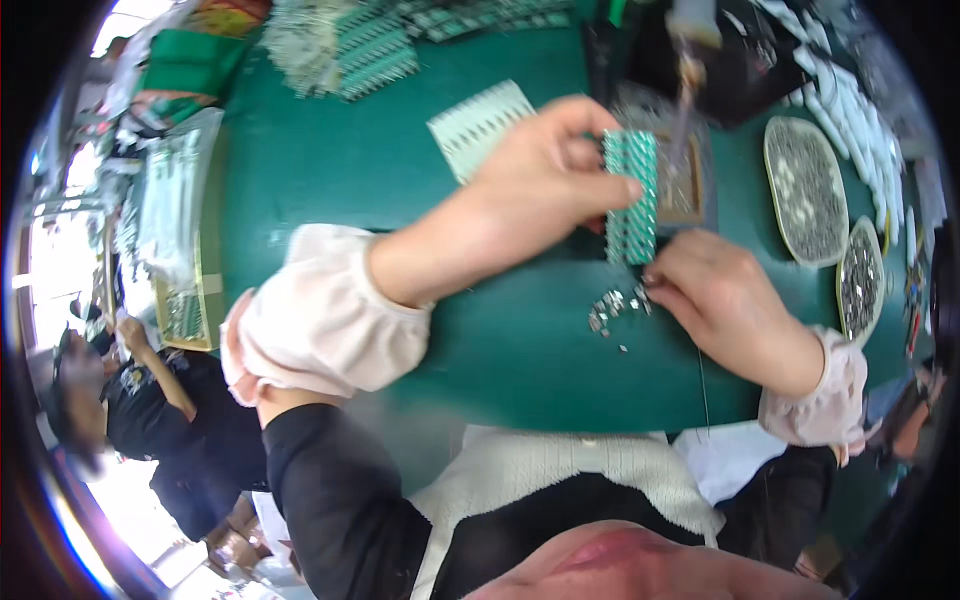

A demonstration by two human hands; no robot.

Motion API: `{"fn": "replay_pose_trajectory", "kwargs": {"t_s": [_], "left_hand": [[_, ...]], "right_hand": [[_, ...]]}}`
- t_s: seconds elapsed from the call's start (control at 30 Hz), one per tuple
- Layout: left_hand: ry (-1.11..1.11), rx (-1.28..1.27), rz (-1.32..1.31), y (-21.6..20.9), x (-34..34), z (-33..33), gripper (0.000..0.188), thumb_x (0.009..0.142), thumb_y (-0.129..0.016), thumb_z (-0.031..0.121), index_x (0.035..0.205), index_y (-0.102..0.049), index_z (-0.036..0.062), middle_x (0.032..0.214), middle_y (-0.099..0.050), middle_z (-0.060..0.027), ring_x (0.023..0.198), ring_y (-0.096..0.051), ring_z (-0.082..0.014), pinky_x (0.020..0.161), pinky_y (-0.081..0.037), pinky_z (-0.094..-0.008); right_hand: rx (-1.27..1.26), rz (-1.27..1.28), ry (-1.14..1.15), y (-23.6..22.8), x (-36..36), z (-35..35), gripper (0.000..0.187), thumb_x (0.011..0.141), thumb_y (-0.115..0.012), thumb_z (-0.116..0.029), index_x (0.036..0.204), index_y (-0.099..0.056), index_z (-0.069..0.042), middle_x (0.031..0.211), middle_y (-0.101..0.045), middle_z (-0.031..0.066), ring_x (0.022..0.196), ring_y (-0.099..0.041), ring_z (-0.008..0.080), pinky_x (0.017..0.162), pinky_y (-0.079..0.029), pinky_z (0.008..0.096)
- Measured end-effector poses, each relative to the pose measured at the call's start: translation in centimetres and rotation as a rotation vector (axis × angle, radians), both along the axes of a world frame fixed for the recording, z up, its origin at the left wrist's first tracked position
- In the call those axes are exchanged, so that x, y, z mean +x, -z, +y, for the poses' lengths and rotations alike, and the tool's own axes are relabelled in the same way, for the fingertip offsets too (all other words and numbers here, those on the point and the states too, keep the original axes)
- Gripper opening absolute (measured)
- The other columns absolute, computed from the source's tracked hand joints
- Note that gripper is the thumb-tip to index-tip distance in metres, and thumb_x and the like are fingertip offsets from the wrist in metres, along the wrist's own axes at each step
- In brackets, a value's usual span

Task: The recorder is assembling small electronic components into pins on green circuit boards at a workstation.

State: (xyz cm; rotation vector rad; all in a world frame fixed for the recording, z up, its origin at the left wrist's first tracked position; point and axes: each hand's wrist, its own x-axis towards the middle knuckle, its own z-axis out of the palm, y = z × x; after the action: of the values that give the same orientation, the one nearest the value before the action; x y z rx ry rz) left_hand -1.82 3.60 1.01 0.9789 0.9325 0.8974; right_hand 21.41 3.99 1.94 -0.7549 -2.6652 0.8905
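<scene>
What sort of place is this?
Probably a small electronics workshop: the left hand holds a green panel that looks like circuit boards, tiny metal parts lie loose on the green tabletop, and trays of small pieces stand at the right.

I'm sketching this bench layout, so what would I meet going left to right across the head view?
Yellow-edged box → pale circuit-board panel → green circuit-board panel → right hand → larger oval dish → smaller oval dish.

No writing or numbers can be read.
</scene>
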Motion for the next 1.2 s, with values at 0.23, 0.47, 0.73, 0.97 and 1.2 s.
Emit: {"fn": "replay_pose_trajectory", "kwargs": {"t_s": [0.23,0.47,0.73,0.97,1.2], "left_hand": [[-0.019,-0.048,-0.030,0.8,0.7,-0.4,0.028,0.087,-0.068,0.002,0.110,-0.051,0.0038,0.094,-0.068,-0.0051,0.084,-0.066,-0.0129,0.068,-0.054,-0.0268],[-0.022,-0.030,0.042,0.6,0.9,-0.5,0.026,0.089,-0.068,0.006,0.109,-0.052,0.0034,0.094,-0.068,-0.0037,0.081,-0.065,-0.0113,0.068,-0.053,-0.0262],[0.048,-0.107,0.078,0.9,0.4,-0.4,0.023,0.093,-0.063,0.009,0.114,-0.054,0.0073,0.099,-0.066,-0.0034,0.087,-0.066,-0.0125,0.072,-0.054,-0.0253],[0.038,-0.054,0.188,1.3,0.5,-0.8,0.018,0.090,-0.066,0.002,0.105,-0.058,0.0058,0.086,-0.064,0.0018,0.071,-0.059,-0.0045,0.059,-0.047,-0.0179],[0.086,-0.043,0.219,1.1,0.7,-0.8,0.019,0.089,-0.069,0.004,0.105,-0.059,0.0056,0.076,-0.064,0.0024,0.058,-0.057,-0.0027,0.050,-0.045,-0.0164]], "right_hand": [[0.007,0.058,0.013,-0.4,0.3,-1.1,0.014,0.075,-0.071,0.001,0.085,-0.061,0.000,0.078,-0.061,0.0132,0.067,-0.061,0.0279,0.059,-0.049,0.0366],[-0.083,0.113,0.123,-1.8,0.0,-1.4,0.013,0.076,-0.070,0.003,0.087,-0.064,-0.002,0.078,-0.063,0.0087,0.065,-0.063,0.0192,0.051,-0.049,0.0292],[-0.048,0.289,0.077,-0.3,0.8,0.2,0.013,0.082,-0.070,-0.006,0.094,-0.066,-0.003,0.087,-0.067,0.0112,0.076,-0.066,0.0287,0.067,-0.053,0.0363],[-0.049,0.456,0.090,0.9,0.7,0.1,0.010,0.081,-0.065,-0.005,0.091,-0.065,-0.002,0.086,-0.067,0.0128,0.079,-0.066,0.0327,0.069,-0.053,0.0388],[-0.066,0.507,0.166,0.9,0.6,-0.2,0.009,0.078,-0.067,-0.005,0.087,-0.067,-0.002,0.080,-0.070,0.0126,0.074,-0.068,0.0319,0.066,-0.053,0.0391]]}}
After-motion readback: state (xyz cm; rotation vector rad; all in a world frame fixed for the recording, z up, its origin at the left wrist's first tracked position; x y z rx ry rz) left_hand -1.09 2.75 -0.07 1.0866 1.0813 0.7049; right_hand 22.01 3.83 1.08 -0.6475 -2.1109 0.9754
